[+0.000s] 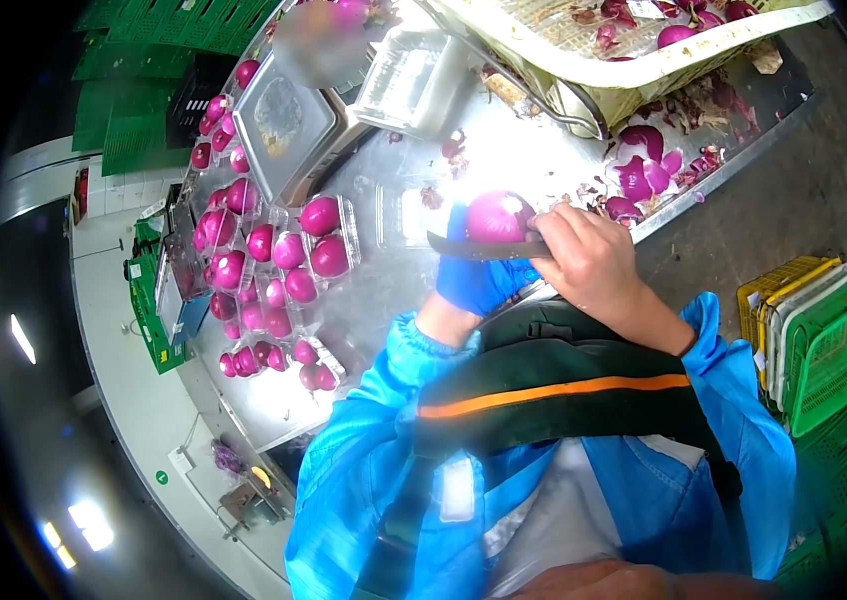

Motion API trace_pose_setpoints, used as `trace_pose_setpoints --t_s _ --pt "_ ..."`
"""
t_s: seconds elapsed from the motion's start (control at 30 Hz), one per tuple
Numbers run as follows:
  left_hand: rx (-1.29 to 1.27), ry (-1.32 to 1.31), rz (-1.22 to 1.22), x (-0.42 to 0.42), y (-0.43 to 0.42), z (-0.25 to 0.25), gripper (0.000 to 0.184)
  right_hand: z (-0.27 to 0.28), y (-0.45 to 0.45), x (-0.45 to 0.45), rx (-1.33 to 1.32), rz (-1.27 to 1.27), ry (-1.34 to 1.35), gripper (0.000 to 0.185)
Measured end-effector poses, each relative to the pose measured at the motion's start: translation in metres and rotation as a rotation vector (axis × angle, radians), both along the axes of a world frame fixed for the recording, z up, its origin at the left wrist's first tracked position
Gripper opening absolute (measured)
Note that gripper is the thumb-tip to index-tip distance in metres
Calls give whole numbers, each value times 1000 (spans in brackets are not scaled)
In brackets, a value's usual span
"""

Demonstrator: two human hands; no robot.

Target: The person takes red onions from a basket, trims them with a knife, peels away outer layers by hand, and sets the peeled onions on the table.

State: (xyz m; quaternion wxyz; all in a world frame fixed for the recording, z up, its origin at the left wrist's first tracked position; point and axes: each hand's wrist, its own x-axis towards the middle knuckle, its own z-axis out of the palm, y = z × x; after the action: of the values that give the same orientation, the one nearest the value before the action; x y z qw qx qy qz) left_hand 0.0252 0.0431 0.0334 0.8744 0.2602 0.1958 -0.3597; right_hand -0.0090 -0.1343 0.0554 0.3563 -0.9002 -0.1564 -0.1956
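A peeled red onion (496,216) rests in my left hand (478,283), which wears a blue glove and is closed around it from below. My right hand (588,258) is bare and wrapped around the handle of a knife (483,248). The dark blade lies across the near side of the onion and points left; I cannot tell whether it cuts in. Purple onion peels (643,170) lie on the metal table (368,300), beyond my right hand. Just left of the onion is a clear plastic tray (400,215).
Clear trays of peeled onions (328,255) cover the table's left side. A scale (288,130) and stacked clear trays (411,80) stand farther back. A cream crate (583,75) with onions and skins is at the back right. Green and yellow crates (838,350) stand on the right.
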Motion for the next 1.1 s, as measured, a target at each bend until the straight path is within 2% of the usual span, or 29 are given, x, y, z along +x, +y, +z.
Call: trace_pose_setpoints --t_s 0.1,0.17,0.23,0.3,0.37,0.47,0.5,0.57,0.67,0.77,0.83,0.87,0.9,0.97,1.03,1.1 --pt "106 -3 -89 -3 -2 8 35 -15 2 5 4 -89 77 23" --pt "-27 108 -131 0 3 23 36 -30 -4 14 24 -198 146 20" --pt "318 -221 -321 -1 8 19 62 -39 -9 16 64 -234 211 18" --pt "389 -288 -289 -1 16 14 64 -51 -8 9 96 -249 300 19" --pt "177 -104 -37 2 32 11 47 -50 -9 5 166 -164 361 19" --pt "814 -587 48 11 76 -14 60 -50 -4 -2 190 -44 410 18" --pt "1115 -752 51 16 87 -18 70 -56 -1 -6 166 -35 422 18" --pt "1402 -799 41 24 111 -28 68 -55 0 -8 110 22 497 24" --pt "1811 -990 -97 32 139 -57 66 -60 -1 -7 86 103 477 25" --pt "2001 -1047 -333 37 142 -48 59 -62 -9 -3 76 142 524 27" --pt "1866 -1275 -105 57 134 -25 50 -70 -18 -3 47 151 508 31" --pt "1772 -1365 42 76 121 -3 45 -71 -21 -1 71 173 493 23" --pt "1672 -1444 185 94 105 25 40 -73 -25 -1 97 197 479 23" --pt "1635 -1725 186 134 68 91 37 -75 -32 1 103 213 465 19" --pt "1381 -1850 158 175 11 137 35 -75 -38 4 171 209 488 17" --pt "1285 -1955 -42 220 -47 160 34 -82 -48 10 118 240 613 17"
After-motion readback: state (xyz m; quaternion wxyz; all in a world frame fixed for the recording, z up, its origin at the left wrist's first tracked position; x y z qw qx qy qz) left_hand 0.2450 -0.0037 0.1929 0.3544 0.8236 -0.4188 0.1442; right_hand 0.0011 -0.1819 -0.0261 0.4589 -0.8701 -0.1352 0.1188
